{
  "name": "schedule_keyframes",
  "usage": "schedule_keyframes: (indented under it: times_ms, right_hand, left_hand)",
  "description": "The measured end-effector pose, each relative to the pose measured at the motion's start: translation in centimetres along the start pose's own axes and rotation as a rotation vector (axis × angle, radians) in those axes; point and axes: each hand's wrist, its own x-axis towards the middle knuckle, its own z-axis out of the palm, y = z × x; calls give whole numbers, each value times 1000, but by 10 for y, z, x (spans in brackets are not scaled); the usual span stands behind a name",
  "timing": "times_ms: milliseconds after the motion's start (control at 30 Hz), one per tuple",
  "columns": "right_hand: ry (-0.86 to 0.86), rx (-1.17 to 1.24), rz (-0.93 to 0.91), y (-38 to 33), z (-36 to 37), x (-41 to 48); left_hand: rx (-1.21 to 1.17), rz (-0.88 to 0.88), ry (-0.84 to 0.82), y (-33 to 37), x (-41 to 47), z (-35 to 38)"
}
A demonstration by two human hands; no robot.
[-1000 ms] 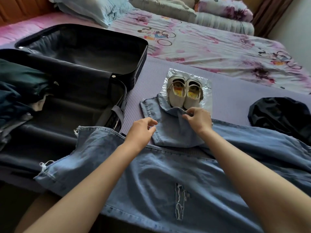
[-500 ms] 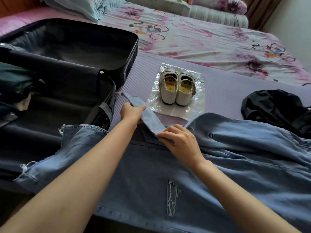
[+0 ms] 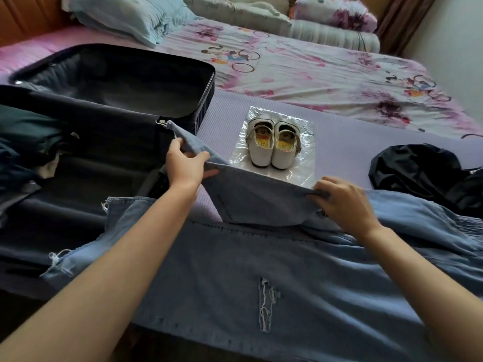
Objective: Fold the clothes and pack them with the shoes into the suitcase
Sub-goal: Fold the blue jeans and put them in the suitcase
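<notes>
A pair of ripped blue jeans (image 3: 261, 259) lies spread across the near edge of the bed. Over it I hold a smaller blue denim piece (image 3: 251, 197), stretched and lifted along its top edge. My left hand (image 3: 184, 165) pinches its left end near the suitcase corner. My right hand (image 3: 345, 202) grips its right end. Beyond it stands a pair of small white shoes (image 3: 271, 146) on a clear plastic bag (image 3: 300, 163). The open black suitcase (image 3: 104, 142) lies at the left with dark clothes (image 3: 18, 142) in its left side.
A black garment (image 3: 420, 173) is heaped at the right on the purple mat (image 3: 352, 142). Behind lies a floral bedsheet (image 3: 313, 74), with a blue pillow (image 3: 125, 17) and rolled bedding (image 3: 326, 32) at the headboard end.
The small denim piece was folded flat on the jeans; my hands have spread apart and lifted it open, the left going towards the suitcase and the right going rightwards.
</notes>
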Motion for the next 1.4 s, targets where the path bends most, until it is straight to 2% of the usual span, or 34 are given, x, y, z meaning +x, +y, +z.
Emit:
schedule_keyframes:
  times_ms: [167,267,433,533,700,1067,1300,1400]
  right_hand:
    - [232,-3,-118,-25,-35,-31]
    - [293,4,-141,-48,-40,-69]
    - [164,-7,-187,-85,-10,-139]
    - [164,28,-176,-102,5,-160]
    - [159,17,-186,-107,15,-172]
    - [-6,20,-217,-116,35,-186]
    - [115,116,-185,-133,21,-175]
    - [76,98,-209,-131,27,-182]
  left_hand:
    - [-185,42,30,36,-43,-38]
    - [-231,52,53,38,-74,-72]
    - [-166,2,62,8,-122,-128]
    - [-159,-27,100,-11,-141,-150]
    - [-137,-89,148,-36,-150,-174]
    - [28,-134,160,-64,-142,-205]
    - [75,-16,215,-56,-147,-229]
    - [171,-19,208,-60,-146,-230]
